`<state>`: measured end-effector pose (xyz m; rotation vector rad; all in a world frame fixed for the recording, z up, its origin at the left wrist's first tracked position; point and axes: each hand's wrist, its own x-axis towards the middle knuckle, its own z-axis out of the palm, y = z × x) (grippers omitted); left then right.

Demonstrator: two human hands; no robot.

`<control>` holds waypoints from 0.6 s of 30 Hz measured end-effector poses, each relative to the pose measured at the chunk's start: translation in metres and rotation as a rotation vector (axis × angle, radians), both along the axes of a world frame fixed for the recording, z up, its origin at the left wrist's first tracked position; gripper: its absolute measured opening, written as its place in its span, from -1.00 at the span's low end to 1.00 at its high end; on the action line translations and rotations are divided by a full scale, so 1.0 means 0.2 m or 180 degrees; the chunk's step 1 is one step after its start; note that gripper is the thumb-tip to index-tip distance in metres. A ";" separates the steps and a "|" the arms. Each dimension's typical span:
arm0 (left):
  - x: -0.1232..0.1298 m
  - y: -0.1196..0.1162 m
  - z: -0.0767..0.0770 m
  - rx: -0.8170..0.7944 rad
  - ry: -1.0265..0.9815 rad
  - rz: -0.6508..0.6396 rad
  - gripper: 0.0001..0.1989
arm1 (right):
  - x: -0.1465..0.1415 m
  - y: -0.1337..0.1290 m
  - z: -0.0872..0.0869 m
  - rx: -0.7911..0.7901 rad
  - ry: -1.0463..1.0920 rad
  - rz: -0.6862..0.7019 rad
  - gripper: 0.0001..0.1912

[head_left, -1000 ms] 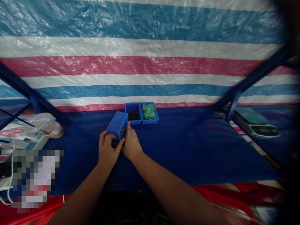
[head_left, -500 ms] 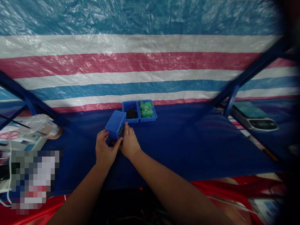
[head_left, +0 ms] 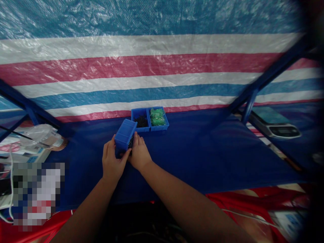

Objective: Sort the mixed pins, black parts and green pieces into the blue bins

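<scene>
Blue plastic bin tilted between left hand and right hand.

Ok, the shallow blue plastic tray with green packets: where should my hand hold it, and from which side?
Likely the near rim of the shallow blue plastic tray, coming from your side: that wall is free, while its left wall touches the blue tray of black pieces.

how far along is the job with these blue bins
Done, it seems: the rear blue bin holds a heap of small dark parts, and the blue bin beside it holds green bagged items. In hand: the left hand and right hand grip a tilted blue bin. Left: dark pieces show inside that bin, though how many is hard to tell.
</scene>
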<state>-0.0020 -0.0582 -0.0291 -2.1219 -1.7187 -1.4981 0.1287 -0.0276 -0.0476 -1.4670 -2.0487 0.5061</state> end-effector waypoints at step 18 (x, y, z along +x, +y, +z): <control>-0.04 -0.01 0.00 -0.0397 -0.0097 -0.0062 -0.32 | 0.00 0.02 -0.03 0.0004 -0.0101 0.0069 0.06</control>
